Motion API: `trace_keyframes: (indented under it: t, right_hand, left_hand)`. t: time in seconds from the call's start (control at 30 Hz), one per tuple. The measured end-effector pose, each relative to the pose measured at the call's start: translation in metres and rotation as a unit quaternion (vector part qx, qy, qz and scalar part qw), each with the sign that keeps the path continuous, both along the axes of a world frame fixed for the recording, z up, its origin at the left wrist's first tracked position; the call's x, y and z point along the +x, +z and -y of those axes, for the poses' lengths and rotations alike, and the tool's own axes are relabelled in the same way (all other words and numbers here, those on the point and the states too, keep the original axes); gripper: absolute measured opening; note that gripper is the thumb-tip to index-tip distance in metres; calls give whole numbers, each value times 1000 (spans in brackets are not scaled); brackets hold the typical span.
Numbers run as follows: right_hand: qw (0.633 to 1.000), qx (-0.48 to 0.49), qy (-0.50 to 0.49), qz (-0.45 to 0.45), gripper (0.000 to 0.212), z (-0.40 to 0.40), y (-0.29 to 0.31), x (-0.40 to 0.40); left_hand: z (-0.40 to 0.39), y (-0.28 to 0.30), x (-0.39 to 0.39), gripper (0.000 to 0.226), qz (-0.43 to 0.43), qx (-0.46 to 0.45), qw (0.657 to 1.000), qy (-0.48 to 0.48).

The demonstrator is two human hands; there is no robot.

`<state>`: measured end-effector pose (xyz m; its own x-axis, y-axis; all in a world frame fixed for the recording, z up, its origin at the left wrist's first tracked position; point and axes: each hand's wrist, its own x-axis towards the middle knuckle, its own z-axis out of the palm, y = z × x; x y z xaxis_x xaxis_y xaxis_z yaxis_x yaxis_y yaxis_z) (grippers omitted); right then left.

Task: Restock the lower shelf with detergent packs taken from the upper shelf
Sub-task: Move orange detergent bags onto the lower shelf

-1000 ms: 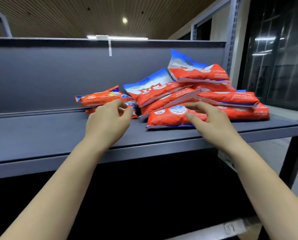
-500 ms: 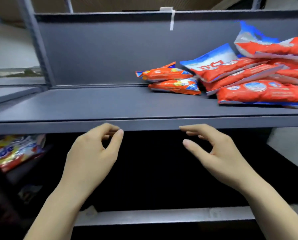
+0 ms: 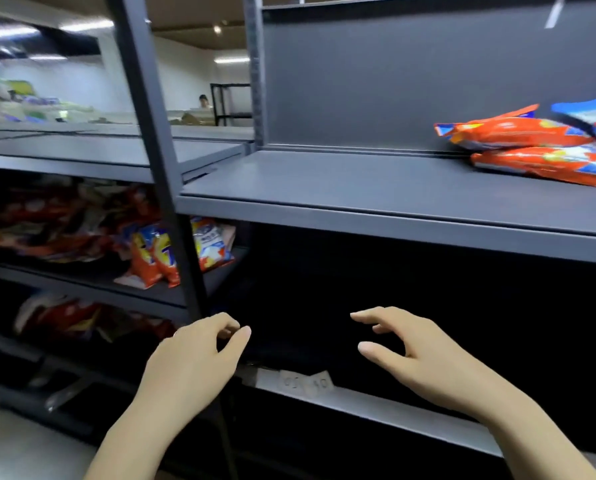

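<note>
While both hands, left hand (image 3: 189, 362) and right hand (image 3: 424, 358), hang empty and half-curled, those detergent packs (image 3: 518, 133) look soft, slippery; best pinched mid-body.

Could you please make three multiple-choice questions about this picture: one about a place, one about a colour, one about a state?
1. Where do the detergent packs lie?
A. upper shelf, right end
B. on the floor
C. in the left hand

2. What is the packs' main colour?
A. green
B. orange-red
C. black

3. What do the two hands hold?
A. one pack each
B. one pack together
C. nothing

Key:
1 A, the packs rest on the upper shelf near the right edge.
2 B, the wrappers are orange-red with blue corners.
3 C, the left hand and the right hand are open and empty below that shelf.
</note>
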<state>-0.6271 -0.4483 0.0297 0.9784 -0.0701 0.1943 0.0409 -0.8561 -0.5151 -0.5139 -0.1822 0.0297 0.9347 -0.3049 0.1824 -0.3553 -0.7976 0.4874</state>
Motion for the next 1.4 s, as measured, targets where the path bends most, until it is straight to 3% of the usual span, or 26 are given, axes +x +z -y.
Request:
trace_keyframes:
  t: [0.23, 0.63, 1.03, 1.3, 1.4]
  right_hand:
    - [995, -7, 86, -55, 40, -59, -12, 67]
    - [976, 21, 206, -73, 45, -163, -33, 203]
    - [967, 2, 224, -119, 44, -247, -53, 329]
    - [983, -26, 135, -118, 47, -252, -63, 359]
    - [989, -20, 90, -118, 47, -254, -68, 366]
  left_hand:
    - [-69, -11, 25, 27, -39, 33, 996, 71]
    - [-165, -30, 116, 29, -47, 42, 984, 170]
    - [-220, -44, 247, 29, -65, 67, 977, 190]
    - [-203, -70, 329, 37, -138, -66, 982, 114]
    - [-188, -79, 366, 26, -161, -141, 975, 61]
